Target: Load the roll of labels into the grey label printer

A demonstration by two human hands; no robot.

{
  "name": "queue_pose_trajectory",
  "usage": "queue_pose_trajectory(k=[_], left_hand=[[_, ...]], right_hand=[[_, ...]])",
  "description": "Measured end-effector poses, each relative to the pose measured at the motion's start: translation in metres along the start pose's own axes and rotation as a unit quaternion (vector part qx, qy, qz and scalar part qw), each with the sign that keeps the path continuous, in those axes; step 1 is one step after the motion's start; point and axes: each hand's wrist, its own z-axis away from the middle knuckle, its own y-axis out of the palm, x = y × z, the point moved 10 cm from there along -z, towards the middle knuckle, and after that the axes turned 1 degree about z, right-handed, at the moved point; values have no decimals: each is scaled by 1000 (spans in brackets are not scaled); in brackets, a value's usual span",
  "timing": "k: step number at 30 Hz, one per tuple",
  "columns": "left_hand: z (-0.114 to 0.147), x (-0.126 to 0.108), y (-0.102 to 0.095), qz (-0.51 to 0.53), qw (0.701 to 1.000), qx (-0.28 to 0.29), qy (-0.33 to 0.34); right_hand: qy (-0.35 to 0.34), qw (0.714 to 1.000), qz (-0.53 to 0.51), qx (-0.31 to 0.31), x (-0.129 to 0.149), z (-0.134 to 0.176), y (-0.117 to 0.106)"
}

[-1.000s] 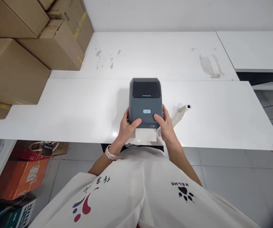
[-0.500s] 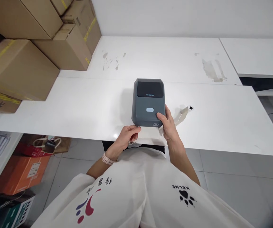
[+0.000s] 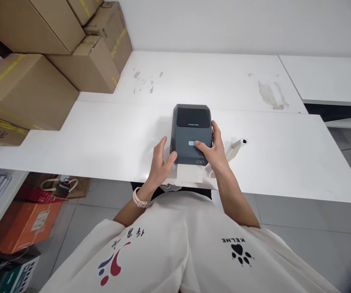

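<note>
A dark grey label printer (image 3: 190, 136) stands on the white table, with a dark window at its far end and a pale button on top. A flat white paper strip (image 3: 190, 173) shows at its near edge. My right hand (image 3: 216, 150) grips the printer's right side, its thumb resting at the button. At the near left corner is my left hand (image 3: 162, 162), open, with thumb and fingers apart; the thumb is close to the printer's edge, and I cannot tell whether it touches. A small paper roll (image 3: 238, 143) with a loose white strip lies to the right.
Cardboard boxes (image 3: 31, 89) are stacked at the table's left end. The white table (image 3: 285, 154) has scuffed patches toward the back and a wall behind it. An orange box (image 3: 25, 224) and a paper bag (image 3: 77, 189) are low at the left.
My left hand has opened and moved up and left from the printer's near edge. My right thumb has slid to the button. The paper strip shows more fully at the front.
</note>
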Motion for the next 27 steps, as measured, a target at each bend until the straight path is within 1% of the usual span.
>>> queue_pose_trajectory(k=[2,4,6,8,10,12,14,16,18,21,23,25,27], left_hand=[[-1,7,15,28,998,47,-24],[1,10,22,44,996,66,-40],[3,10,22,44,996,68,-46],[2,4,17,43,996,65,-39],[-6,-7,11,50,997,59,-11],[-20,-24,6,59,996,50,37],[-41,-42,1,53,994,36,88],[-64,-52,-2,9,994,7,109],[-86,-47,0,-90,994,-6,69],[-104,-26,12,-235,971,33,-14],[-106,-14,17,-289,954,58,-45],[-105,-5,18,-312,946,70,-61],[-104,1,20,-309,944,88,-72]], right_hand=[[3,1000,-5,-2,-3,10,-4],[7,1000,-10,-9,-8,21,-9],[3,1000,-25,-16,-9,29,-14],[-11,999,-50,-13,-4,31,-18],[-36,997,-65,-8,8,25,-21],[-76,996,-55,-11,26,12,-25],[-132,991,-18,-26,49,-6,-30],[-187,981,39,-40,71,-29,-32],[-229,967,99,-49,88,-57,-29],[-260,951,154,-64,102,-103,-27],[-282,940,181,-67,109,-123,-25],[-311,923,220,-59,118,-126,-22],[-337,904,257,-60,129,-112,-19]])
